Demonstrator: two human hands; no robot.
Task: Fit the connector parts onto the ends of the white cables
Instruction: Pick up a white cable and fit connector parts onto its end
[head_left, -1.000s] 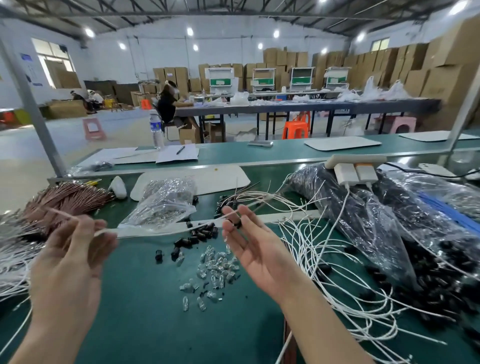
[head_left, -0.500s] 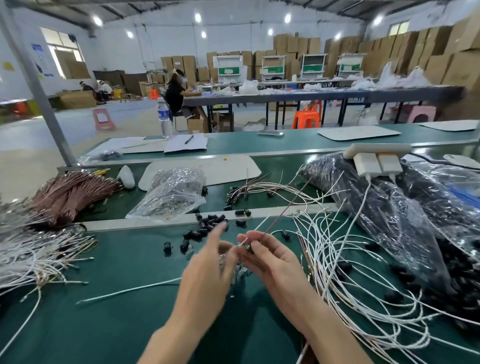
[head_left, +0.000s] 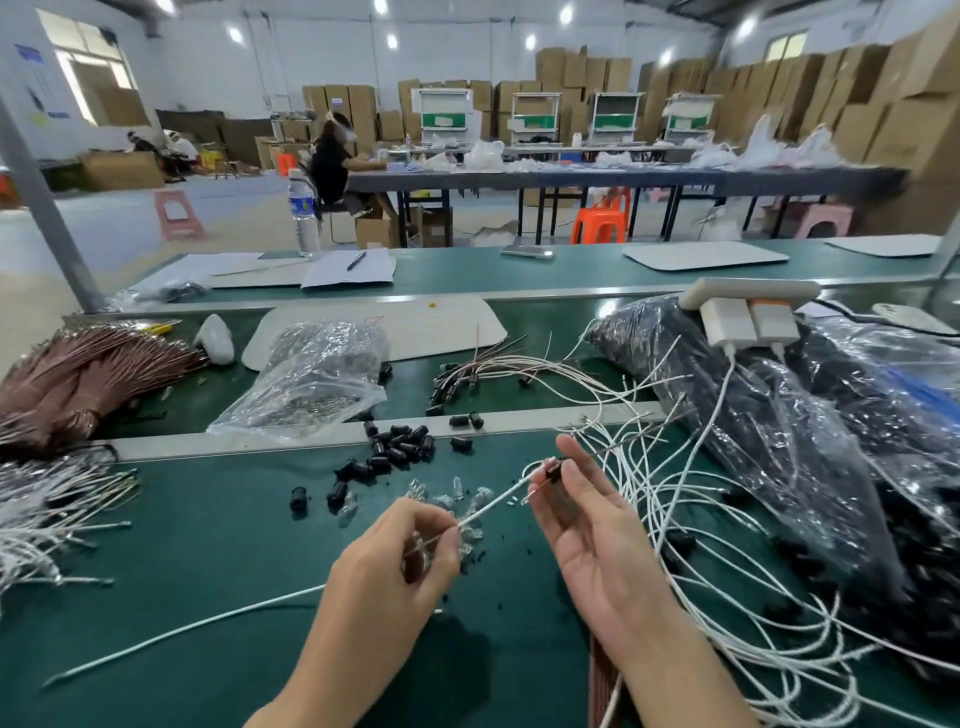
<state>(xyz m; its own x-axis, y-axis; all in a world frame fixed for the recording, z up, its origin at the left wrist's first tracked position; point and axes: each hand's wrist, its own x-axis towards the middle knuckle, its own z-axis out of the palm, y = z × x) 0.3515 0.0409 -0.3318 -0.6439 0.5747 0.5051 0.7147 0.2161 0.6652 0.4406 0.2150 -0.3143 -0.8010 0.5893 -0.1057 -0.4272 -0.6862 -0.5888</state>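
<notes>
My left hand (head_left: 400, 556) pinches one end of a short white cable (head_left: 493, 501) over the green bench. The cable's other end meets a small black connector part (head_left: 551, 472), pinched between the thumb and fingers of my right hand (head_left: 582, 525). A thin brown wire runs on to the right from that part. Loose black connector parts (head_left: 395, 447) and small clear parts (head_left: 457, 491) lie scattered just beyond my hands. A tangle of white cables (head_left: 675, 509) spreads to the right.
One white cable (head_left: 171, 631) lies loose at the front left. Bundles of white wires (head_left: 47, 514) and brown wires (head_left: 88, 369) sit at the left. A clear bag of parts (head_left: 311, 379) and large bags of black parts (head_left: 779, 431) stand behind. Chargers (head_left: 748, 322) hang above.
My left hand dropped the long white cable onto the bench at the left and came to the middle. It now pinches a short cable whose end meets the black part in my right hand.
</notes>
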